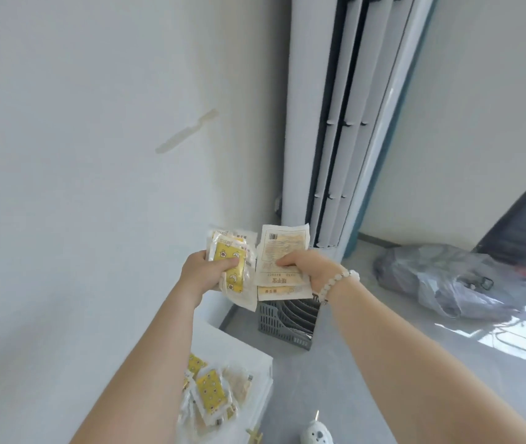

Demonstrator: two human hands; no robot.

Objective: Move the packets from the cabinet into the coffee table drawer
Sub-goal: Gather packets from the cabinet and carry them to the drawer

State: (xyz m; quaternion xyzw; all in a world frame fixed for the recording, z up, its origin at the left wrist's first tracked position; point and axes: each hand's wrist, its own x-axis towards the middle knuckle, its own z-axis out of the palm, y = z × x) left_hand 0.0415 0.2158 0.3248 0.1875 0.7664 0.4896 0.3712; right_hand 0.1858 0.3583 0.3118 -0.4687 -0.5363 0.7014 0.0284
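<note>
My left hand [205, 270] grips a stack of yellow-and-white packets [232, 251], raised in front of the white wall. Beside it, my right hand [311, 267], with a bead bracelet on the wrist, pinches a couple of white packets [282, 241] showing their printed backs. More yellow packets [212, 392] lie in a loose pile on the white cabinet top [242, 347] below my left forearm. The coffee table drawer is out of view.
A tall white standing air conditioner [335, 123] fills the corner. A grey slatted basket [284, 322] sits on the floor under my hands. A grey plastic bag [454, 277] lies on the floor at right. A white shoe [317, 432] shows at the bottom.
</note>
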